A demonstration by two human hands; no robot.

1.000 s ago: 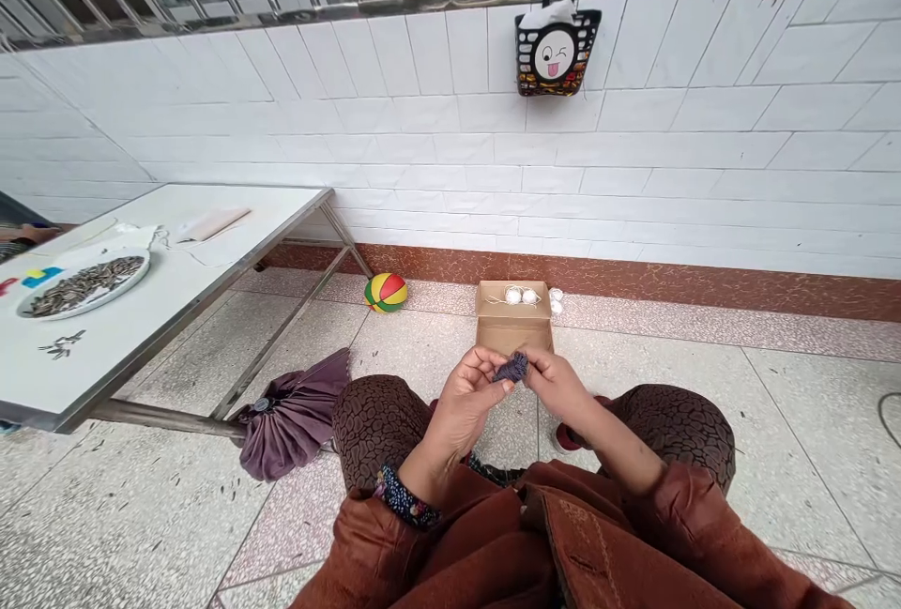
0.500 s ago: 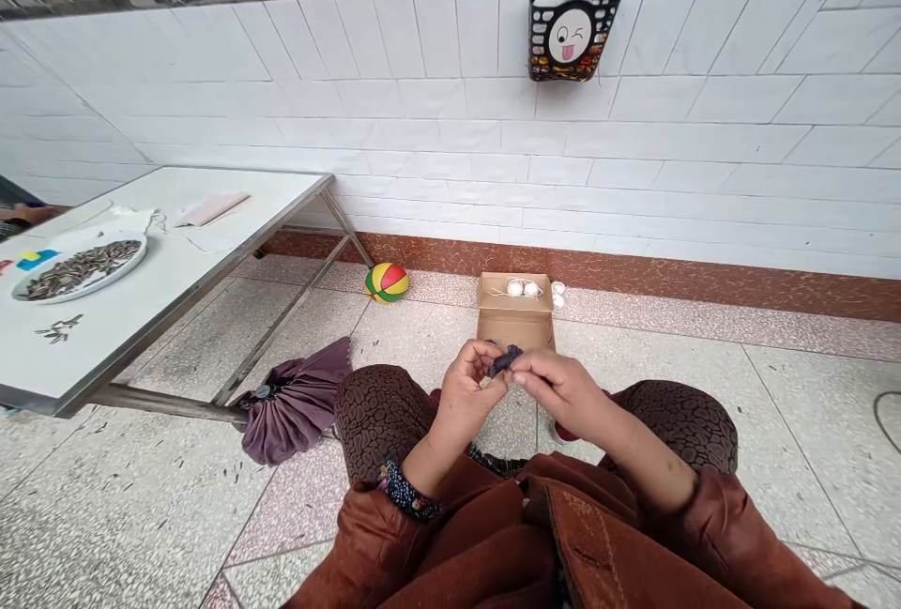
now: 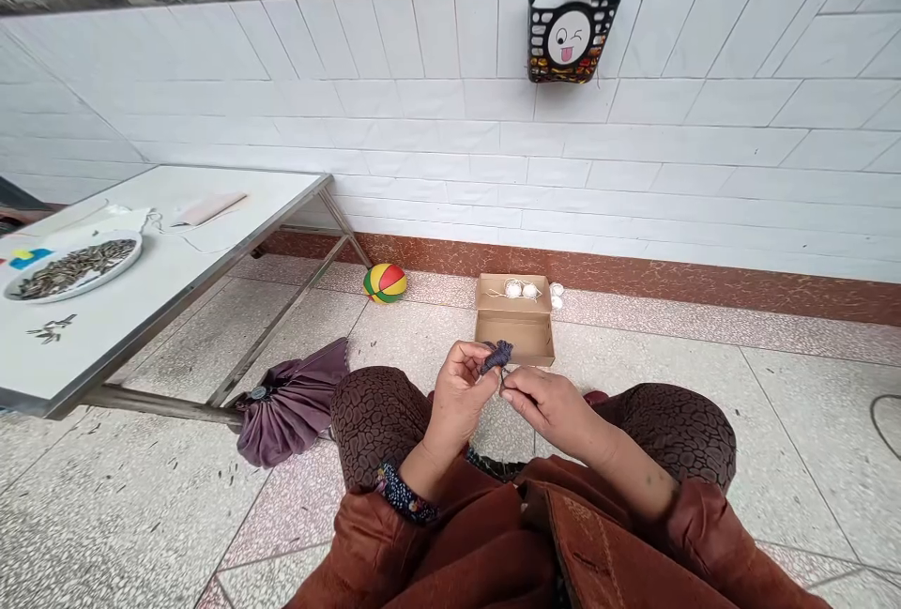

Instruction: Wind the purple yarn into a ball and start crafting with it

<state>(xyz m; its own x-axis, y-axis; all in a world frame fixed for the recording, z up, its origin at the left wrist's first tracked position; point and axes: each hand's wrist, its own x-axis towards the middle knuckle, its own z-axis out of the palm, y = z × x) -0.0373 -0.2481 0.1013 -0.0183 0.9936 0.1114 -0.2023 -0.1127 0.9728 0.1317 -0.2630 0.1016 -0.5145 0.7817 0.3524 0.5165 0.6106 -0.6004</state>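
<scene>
Between thumb and fingers, my left hand (image 3: pixel 461 388) holds a small dark purple-blue knitted or crocheted yarn piece (image 3: pixel 497 356). My right hand (image 3: pixel 549 403) is closed in a pinch just below and to the right of it, on what looks like a dark yarn strand at its lower end. Both hands are above my lap, between my knees. Just past them on the floor lies an open cardboard box (image 3: pixel 517 337), with white balls of yarn (image 3: pixel 521 289) in its far part. The fingers hide part of the yarn piece.
At left stands a white table (image 3: pixel 232 177) with a plate of seeds (image 3: pixel 77 268). A coloured ball (image 3: pixel 385 282) and a folded purple umbrella (image 3: pixel 288 403) are on the floor. A black basket (image 3: pixel 572 37) hangs from the window bars against the tiled wall.
The yarn piece has turned more upright in my left hand. My right hand has drawn slightly down, and more of the box shows.
</scene>
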